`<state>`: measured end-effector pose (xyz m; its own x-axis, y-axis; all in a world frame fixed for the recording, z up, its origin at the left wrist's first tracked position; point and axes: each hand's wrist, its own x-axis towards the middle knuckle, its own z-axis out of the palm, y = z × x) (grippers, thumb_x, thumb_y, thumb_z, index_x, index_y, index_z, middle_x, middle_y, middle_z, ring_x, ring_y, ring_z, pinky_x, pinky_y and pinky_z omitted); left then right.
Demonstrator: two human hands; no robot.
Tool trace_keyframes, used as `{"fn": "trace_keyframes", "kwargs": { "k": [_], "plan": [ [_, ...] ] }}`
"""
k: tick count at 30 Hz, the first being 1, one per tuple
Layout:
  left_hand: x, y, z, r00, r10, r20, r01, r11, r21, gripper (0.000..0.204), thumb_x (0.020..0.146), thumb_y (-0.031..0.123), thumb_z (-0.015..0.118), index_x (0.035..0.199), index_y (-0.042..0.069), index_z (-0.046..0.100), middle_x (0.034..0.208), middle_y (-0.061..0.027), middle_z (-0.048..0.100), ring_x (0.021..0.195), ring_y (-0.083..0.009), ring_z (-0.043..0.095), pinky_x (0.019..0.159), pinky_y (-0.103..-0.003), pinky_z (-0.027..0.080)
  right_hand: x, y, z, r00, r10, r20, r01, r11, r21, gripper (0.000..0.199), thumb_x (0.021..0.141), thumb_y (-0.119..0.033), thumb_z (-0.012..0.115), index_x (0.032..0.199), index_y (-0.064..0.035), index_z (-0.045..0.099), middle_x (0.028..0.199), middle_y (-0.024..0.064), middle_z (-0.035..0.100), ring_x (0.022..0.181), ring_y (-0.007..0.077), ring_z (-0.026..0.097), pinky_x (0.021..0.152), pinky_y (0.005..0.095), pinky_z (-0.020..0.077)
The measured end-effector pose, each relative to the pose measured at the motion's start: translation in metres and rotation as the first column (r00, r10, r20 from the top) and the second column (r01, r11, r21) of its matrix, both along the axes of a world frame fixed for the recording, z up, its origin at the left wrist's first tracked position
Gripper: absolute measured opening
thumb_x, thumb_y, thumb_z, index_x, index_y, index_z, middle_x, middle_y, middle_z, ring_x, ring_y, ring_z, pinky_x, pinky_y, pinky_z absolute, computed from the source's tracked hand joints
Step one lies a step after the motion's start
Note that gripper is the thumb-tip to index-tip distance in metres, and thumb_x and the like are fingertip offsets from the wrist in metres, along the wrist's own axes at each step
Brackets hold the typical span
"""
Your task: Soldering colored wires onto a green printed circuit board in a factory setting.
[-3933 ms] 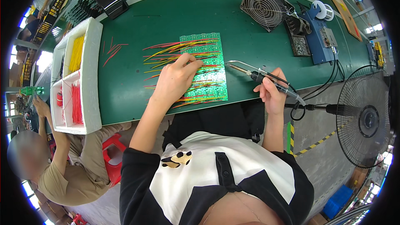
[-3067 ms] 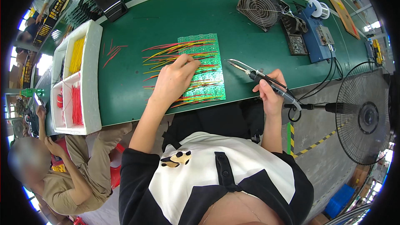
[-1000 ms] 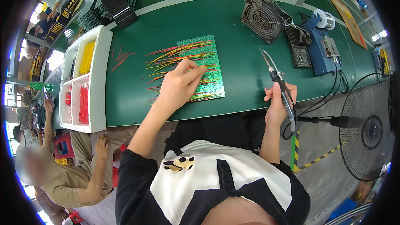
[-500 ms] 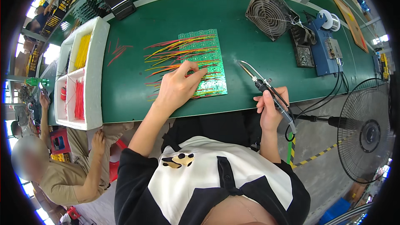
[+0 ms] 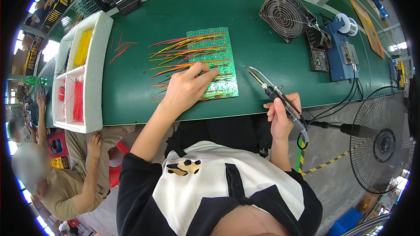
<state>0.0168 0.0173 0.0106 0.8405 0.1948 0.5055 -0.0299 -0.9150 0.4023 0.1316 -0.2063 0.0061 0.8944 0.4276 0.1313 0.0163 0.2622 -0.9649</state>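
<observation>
A green circuit board panel (image 5: 218, 43) lies on the green bench, with rows of red, yellow and black wires (image 5: 168, 57) stretching leftward from it. Over its lower half is my left hand (image 5: 186, 88), thumb and fingertips drawn together in a pinch among the wires. Whatever those fingertips grip is too small to make out. My right hand (image 5: 282, 120) is closed around a soldering iron (image 5: 272, 91) with a thin curved metal tube along its shaft. The iron's tip points up and left, to the right of the board and apart from it.
A white foam box (image 5: 99, 70) with yellow and red wires stands at left, near loose red wires (image 5: 122, 50). A small metal fan (image 5: 282, 15), a blue soldering station (image 5: 341, 57) and a solder spool (image 5: 348, 24) stand at right. A seated person (image 5: 65, 183) is at left.
The whole view has shifted slightly. My left hand stays pinched over the board, and my right hand still holds the soldering iron away from it.
</observation>
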Motion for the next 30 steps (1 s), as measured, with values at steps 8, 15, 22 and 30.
{"fn": "trace_keyframes", "kwargs": {
  "k": [8, 15, 22, 30],
  "plan": [
    [0.0001, -0.0003, -0.0008, 1.000, -0.009, -0.002, 0.009, 1.000, 0.025, 0.020, 0.073, 0.002, 0.067, 0.092, 0.007, 0.068, 0.080, -0.0014, 0.056, 0.055, -0.0150, 0.056, 0.047, -0.030, 0.047, -0.0034, -0.0012, -0.0008, 0.999, 0.037, -0.010, -0.037, 0.999, -0.012, 0.018, 0.083, -0.006, 0.061, 0.081, -0.0017, 0.044, 0.055, 0.0056, 0.053, 0.042, 0.0068, 0.047, 0.056, 0.0265, 0.0533],
    [-0.0001, -0.0007, -0.0011, 1.000, 0.001, -0.012, 0.000, 0.999, 0.043, 0.021, 0.073, 0.002, 0.067, 0.093, 0.007, 0.068, 0.080, -0.0014, 0.056, 0.055, -0.0149, 0.056, 0.047, -0.029, 0.047, -0.0059, -0.0015, -0.0006, 0.997, 0.082, -0.017, -0.082, 0.996, -0.040, 0.018, 0.083, -0.005, 0.062, 0.081, -0.0015, 0.044, 0.056, 0.0054, 0.053, 0.043, 0.0068, 0.048, 0.055, 0.0265, 0.0532],
    [0.0003, 0.0000, -0.0024, 1.000, -0.004, 0.003, 0.004, 0.999, 0.047, 0.021, 0.073, 0.002, 0.067, 0.093, 0.006, 0.067, 0.080, -0.0018, 0.056, 0.055, -0.0151, 0.056, 0.047, -0.030, 0.047, -0.0058, -0.0001, -0.0006, 0.996, 0.090, -0.016, -0.090, 0.995, -0.052, 0.019, 0.082, -0.005, 0.064, 0.081, -0.0016, 0.045, 0.057, 0.0055, 0.054, 0.044, 0.0068, 0.050, 0.053, 0.0242, 0.0520],
    [0.0004, -0.0010, -0.0025, 1.000, 0.007, 0.004, -0.008, 0.999, 0.034, 0.018, 0.074, 0.001, 0.067, 0.091, 0.006, 0.068, 0.080, -0.0020, 0.057, 0.055, -0.0153, 0.057, 0.046, -0.030, 0.047, -0.0069, 0.0016, 0.0023, 0.997, 0.081, -0.008, -0.081, 0.991, -0.104, 0.020, 0.081, -0.006, 0.065, 0.081, -0.0014, 0.045, 0.058, 0.0055, 0.055, 0.045, 0.0067, 0.050, 0.053, 0.0235, 0.0515]
  ]
}}
